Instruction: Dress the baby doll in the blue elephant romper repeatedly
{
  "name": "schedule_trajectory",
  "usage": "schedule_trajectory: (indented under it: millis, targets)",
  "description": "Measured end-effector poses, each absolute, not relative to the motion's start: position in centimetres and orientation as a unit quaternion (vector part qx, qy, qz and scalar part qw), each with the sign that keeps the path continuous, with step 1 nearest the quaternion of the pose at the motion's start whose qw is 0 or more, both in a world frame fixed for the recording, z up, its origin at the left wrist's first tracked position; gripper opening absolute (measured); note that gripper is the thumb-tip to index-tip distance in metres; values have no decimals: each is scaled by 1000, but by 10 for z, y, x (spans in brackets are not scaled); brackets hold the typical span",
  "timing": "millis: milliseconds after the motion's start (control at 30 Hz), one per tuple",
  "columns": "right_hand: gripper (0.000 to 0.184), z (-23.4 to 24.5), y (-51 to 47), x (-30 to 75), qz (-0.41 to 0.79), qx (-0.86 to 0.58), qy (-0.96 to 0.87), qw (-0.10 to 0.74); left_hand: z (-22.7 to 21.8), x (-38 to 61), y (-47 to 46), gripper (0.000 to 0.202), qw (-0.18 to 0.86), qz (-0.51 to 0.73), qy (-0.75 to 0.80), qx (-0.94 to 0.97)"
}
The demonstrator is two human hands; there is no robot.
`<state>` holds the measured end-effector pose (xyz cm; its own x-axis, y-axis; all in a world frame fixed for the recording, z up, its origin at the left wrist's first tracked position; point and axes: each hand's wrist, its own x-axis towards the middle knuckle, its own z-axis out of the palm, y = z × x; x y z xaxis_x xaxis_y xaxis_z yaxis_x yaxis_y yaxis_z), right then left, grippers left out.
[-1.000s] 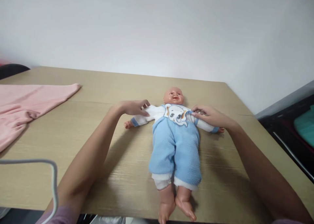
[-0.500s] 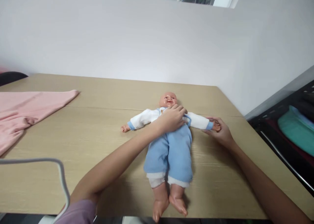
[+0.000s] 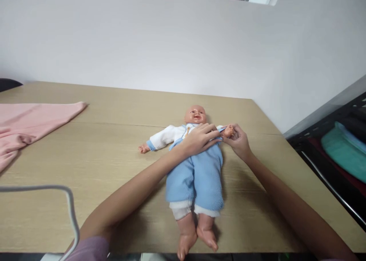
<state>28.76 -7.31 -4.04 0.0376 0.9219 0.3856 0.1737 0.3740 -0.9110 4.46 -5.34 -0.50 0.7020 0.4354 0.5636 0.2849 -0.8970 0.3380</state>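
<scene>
A baby doll (image 3: 196, 115) lies on its back on the table, feet towards me, in a white top with blue cuffs and blue overalls (image 3: 180, 182). Across its chest rests my left hand (image 3: 201, 139), with its fingers closed on the overalls at the strap by the doll's shoulder; the fingertips are partly hidden. My right hand (image 3: 239, 142) grips the doll's small hand (image 3: 228, 131) at the wrist, and that arm is bent in close to the shoulder strap. The doll's other arm (image 3: 160, 139) stretches out to the left, untouched.
A pink cloth (image 3: 37, 123) lies on the left of the wooden table (image 3: 114, 108). A grey cable (image 3: 71, 207) crosses the lower left corner. At the right stands a black rack (image 3: 317, 165) with a teal item (image 3: 343, 150). Behind the table rises a white wall (image 3: 143, 43).
My right hand has moved left and slightly up, bending the doll's outstretched arm in towards its shoulder. My left hand stays on the chest, its fingers shifted slightly right.
</scene>
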Motion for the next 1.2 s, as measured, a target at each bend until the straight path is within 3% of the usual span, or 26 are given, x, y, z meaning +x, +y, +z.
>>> schedule_trajectory:
  millis: [167, 267, 533, 833, 1033, 1200]
  targets:
    - [36, -59, -86, 285, 274, -407, -710, 505, -13, 37, -51, 37, 98, 404, 132, 900]
    - [37, -61, -96, 286, 247, -373, -757, 477, -14, 40, -50, 32, 110, 446, 88, 884]
    - [54, -60, -104, 274, 168, -394, -785, 446, -7, 47, -47, 27, 336, 494, 100, 796]
    - [35, -55, -109, 257, 123, -410, -772, 470, -2, 48, -44, 48, 517, 422, 194, 719]
    - [40, -59, -117, 238, 104, -452, -714, 524, -5, 50, -38, 47, 514, 402, 259, 712]
    - [37, -65, -114, 235, 271, -462, -585, 609, -8, 49, -39, 34, 436, 409, 297, 745]
